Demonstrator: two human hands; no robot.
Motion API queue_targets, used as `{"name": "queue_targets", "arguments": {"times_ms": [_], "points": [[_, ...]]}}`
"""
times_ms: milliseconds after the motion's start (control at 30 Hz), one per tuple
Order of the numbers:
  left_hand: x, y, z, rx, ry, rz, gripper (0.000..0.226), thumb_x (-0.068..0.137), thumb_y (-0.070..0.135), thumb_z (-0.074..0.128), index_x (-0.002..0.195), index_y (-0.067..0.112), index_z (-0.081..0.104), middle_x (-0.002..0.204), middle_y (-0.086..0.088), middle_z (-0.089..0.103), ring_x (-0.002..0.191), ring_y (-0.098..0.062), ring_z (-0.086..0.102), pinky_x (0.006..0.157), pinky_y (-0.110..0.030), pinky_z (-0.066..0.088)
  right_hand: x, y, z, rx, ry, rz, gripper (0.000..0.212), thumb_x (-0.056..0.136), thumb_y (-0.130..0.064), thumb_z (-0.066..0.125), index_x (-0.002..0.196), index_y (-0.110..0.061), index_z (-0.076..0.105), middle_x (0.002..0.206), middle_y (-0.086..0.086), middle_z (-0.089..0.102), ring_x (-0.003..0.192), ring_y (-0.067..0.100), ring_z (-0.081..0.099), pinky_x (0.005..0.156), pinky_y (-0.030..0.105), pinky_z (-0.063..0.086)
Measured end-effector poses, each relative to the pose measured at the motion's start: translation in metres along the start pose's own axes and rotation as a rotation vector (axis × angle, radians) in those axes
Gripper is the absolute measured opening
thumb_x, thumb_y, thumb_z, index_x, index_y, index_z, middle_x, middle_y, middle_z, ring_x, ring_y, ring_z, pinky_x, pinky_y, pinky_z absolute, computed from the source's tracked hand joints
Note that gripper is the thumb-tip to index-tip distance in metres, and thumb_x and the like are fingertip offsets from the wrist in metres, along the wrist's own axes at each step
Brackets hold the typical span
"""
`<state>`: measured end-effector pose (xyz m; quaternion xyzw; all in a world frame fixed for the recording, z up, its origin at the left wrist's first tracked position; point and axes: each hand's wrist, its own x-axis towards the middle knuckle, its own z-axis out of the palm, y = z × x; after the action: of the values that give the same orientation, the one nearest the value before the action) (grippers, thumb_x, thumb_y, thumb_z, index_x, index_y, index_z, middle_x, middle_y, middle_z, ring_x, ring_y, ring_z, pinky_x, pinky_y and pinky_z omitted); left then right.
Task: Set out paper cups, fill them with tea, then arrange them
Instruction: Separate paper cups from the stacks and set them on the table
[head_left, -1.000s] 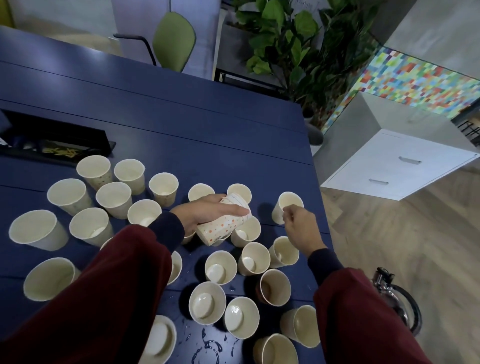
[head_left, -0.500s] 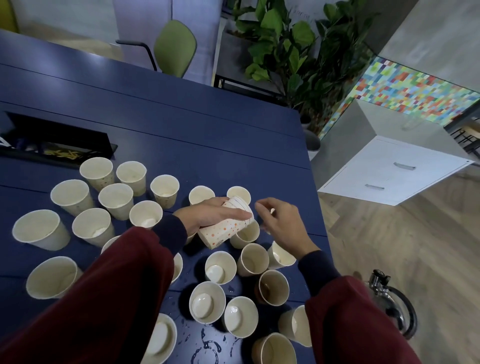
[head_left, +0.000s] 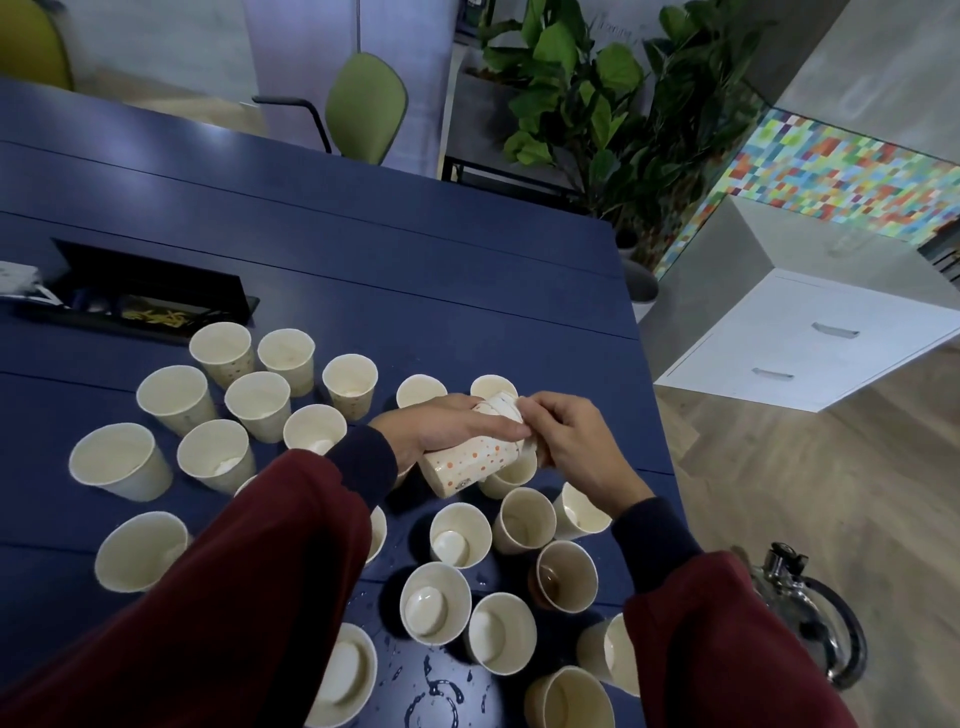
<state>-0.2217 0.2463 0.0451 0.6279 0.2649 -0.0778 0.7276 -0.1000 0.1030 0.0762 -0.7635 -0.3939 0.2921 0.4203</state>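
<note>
Peeling one cup off the stack, over the table

I see the left hand wrapped round the dotted stack, tilted just above the cups standing on the table; the right hand pinches the stack's rim end. I judge thin paper: light, crushes easily, nested ones stick. Hold low on the wall with the left hand, fingertip pinch on the top rim only, pull along the axis. There are drops on the near side, so bases may slide
</note>
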Motion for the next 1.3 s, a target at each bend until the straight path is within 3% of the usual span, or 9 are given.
{"name": "queue_targets", "arguments": {"times_ms": [100, 200, 333, 500, 633, 933, 1100, 1200, 1300], "points": [[0.005, 0.004, -0.005, 0.005, 0.027, -0.004, 0.053, 0.072, 0.051, 0.084, 0.117, 0.025, 0.069, 0.106, -0.005, 0.077, 0.097, -0.026, 0.073, 0.084, -0.041, 0.057, 0.008, -0.003, -0.006, -0.016, 0.013, -0.001, 0.035, 0.105, -0.023, 0.053, 0.087, 0.003, 0.067, 0.058, 0.008, 0.055, 0.048, 0.012, 0.051, 0.050, 0.021, 0.042], [0.007, 0.009, -0.013, 0.015, 0.035, -0.004, 0.045, 0.081, 0.043, 0.080, 0.118, 0.022, 0.066, 0.104, -0.004, 0.076, 0.091, -0.023, 0.074, 0.075, -0.035, 0.057, 0.026, 0.004, -0.022, -0.003, 0.193, 0.009, 0.036, 0.105, -0.023, 0.053, 0.088, 0.008, 0.065, 0.057, 0.009, 0.058, 0.046, 0.011, 0.056, 0.052, 0.023, 0.047], [0.008, 0.006, -0.035, 0.029, 0.112, -0.015, 0.044, 0.081, 0.049, 0.079, 0.114, 0.023, 0.068, 0.099, 0.001, 0.078, 0.089, -0.017, 0.075, 0.071, -0.031, 0.056, 0.058, 0.021, -0.054, -0.044, 0.399, 0.011, 0.031, 0.105, -0.020, 0.052, 0.092, 0.004, 0.067, 0.079, 0.010, 0.073, 0.073, 0.017, 0.073, 0.071, 0.032, 0.060], [0.014, 0.001, -0.046, -0.027, 0.119, -0.017, 0.050, 0.079, 0.057, 0.078, 0.115, 0.023, 0.070, 0.103, -0.002, 0.077, 0.094, -0.019, 0.074, 0.075, -0.032, 0.055, 0.088, 0.050, -0.050, -0.606, 0.214, 0.059, 0.024, 0.103, -0.015, 0.051, 0.099, -0.001, 0.070, 0.093, 0.016, 0.073, 0.085, 0.035, 0.065, 0.071, 0.035, 0.043], [0.017, 0.000, -0.047, -0.034, 0.121, 0.004, 0.046, 0.081, 0.056, 0.077, 0.112, 0.022, 0.072, 0.099, -0.002, 0.077, 0.087, -0.016, 0.073, 0.071, -0.029, 0.054, 0.098, 0.072, -0.036, -0.731, 0.040, 0.177, 0.032, 0.103, -0.012, 0.050, 0.129, -0.004, 0.066, 0.128, 0.022, 0.066, 0.117, 0.042, 0.060, 0.097, 0.042, 0.047], [0.015, -0.005, -0.052, -0.023, 0.108, -0.008, 0.037, 0.080, 0.041, 0.083, 0.107, 0.020, 0.068, 0.093, 0.001, 0.075, 0.084, -0.012, 0.072, 0.072, -0.027, 0.056, 0.098, 0.081, -0.030, -0.862, -0.084, 0.260, 0.040, 0.103, -0.021, 0.049, 0.142, -0.018, 0.055, 0.135, 0.017, 0.061, 0.124, 0.039, 0.056, 0.104, 0.051, 0.045], [0.017, -0.001, -0.043, -0.039, 0.157, 0.043, 0.049, 0.074, 0.048, 0.086, 0.112, 0.024, 0.065, 0.101, 0.000, 0.076, 0.091, -0.016, 0.073, 0.078, -0.034, 0.059, 0.080, 0.047, -0.021, -0.684, 0.160, -0.034, 0.029, 0.100, -0.026, 0.059, 0.124, -0.012, 0.068, 0.122, 0.007, 0.068, 0.100, 0.025, 0.063, 0.089, 0.036, 0.050], [0.015, -0.001, -0.037, -0.034, 0.181, 0.076, 0.060, 0.065, 0.056, 0.088, 0.113, 0.027, 0.066, 0.101, 0.002, 0.076, 0.096, -0.019, 0.073, 0.082, -0.038, 0.059, 0.061, 0.012, -0.004, -0.346, 0.018, -0.105, 0.023, 0.103, -0.031, 0.058, 0.107, -0.014, 0.073, 0.096, -0.007, 0.072, 0.079, 0.007, 0.063, 0.074, 0.015, 0.048], [0.005, 0.001, -0.031, -0.003, 0.178, 0.104, 0.060, 0.066, 0.051, 0.089, 0.115, 0.024, 0.065, 0.100, 0.002, 0.076, 0.093, -0.016, 0.073, 0.077, -0.033, 0.056, 0.046, -0.009, 0.009, -0.196, -0.102, -0.121, 0.033, 0.104, -0.033, 0.053, 0.087, -0.010, 0.070, 0.074, 0.001, 0.066, 0.064, 0.011, 0.057, 0.064, 0.031, 0.050]]}}
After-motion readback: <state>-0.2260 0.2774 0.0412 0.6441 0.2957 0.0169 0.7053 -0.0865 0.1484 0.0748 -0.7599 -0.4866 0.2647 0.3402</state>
